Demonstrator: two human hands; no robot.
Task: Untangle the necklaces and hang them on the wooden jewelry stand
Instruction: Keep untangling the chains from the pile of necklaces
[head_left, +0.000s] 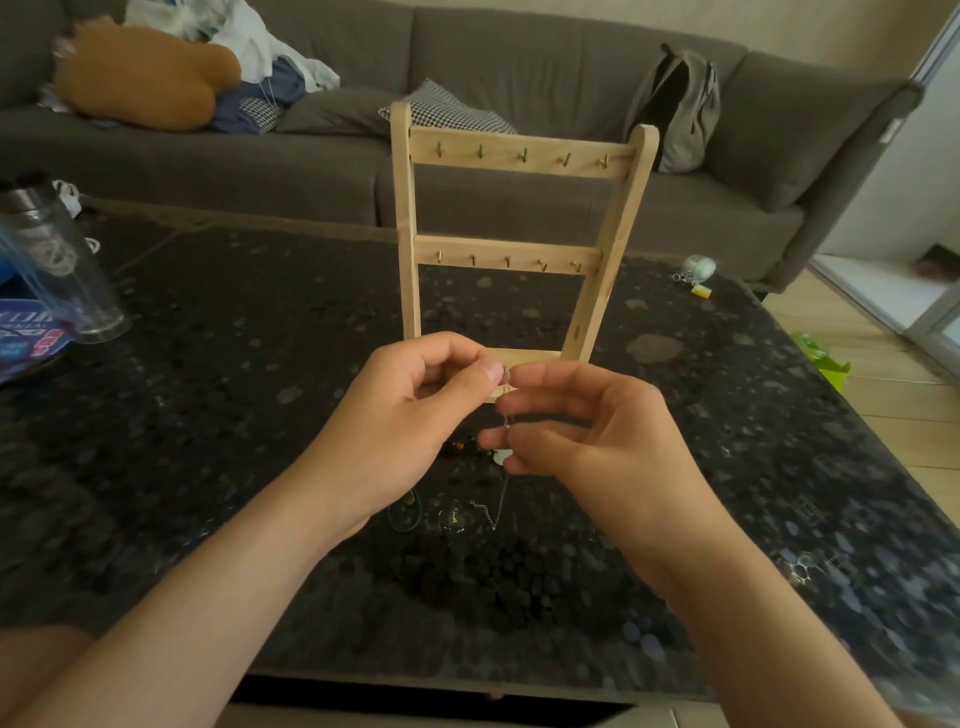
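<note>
A person's two bare hands meet above a dark speckled stone table (208, 415), seen from a head camera looking down. The left hand (415, 410) has its thumb and forefinger pinched shut on the upper part of a thin silver chain necklace (505, 415). The right hand (597, 431) faces it, fingertips closed on the same chain just beside and a little below, other fingers loosely curled. The chain hangs between them and trails down to the table, where its clasp end lies near the front edge beside a small tangle of other necklaces (457, 452): a dark cord loop, some brown beads and a pale pendant, partly hidden under the hands.

Just behind the hands, toward the middle of the table, stands an upright light wooden jewelry stand (519, 156) with two crossbars, each carrying a row of small brass hooks; every hook is bare, so nothing looks hung yet.

The chain appears very light, limp and slippery, and fine enough to kink or snap if tugged. It is best held in a fingertip pinch close to the knot, easing loops apart gently, then lifted by the clasp end onto a hook.

A clear glass tumbler (62, 265) stands at the left edge; a grey sofa (571, 202) lies beyond the far edge
</note>
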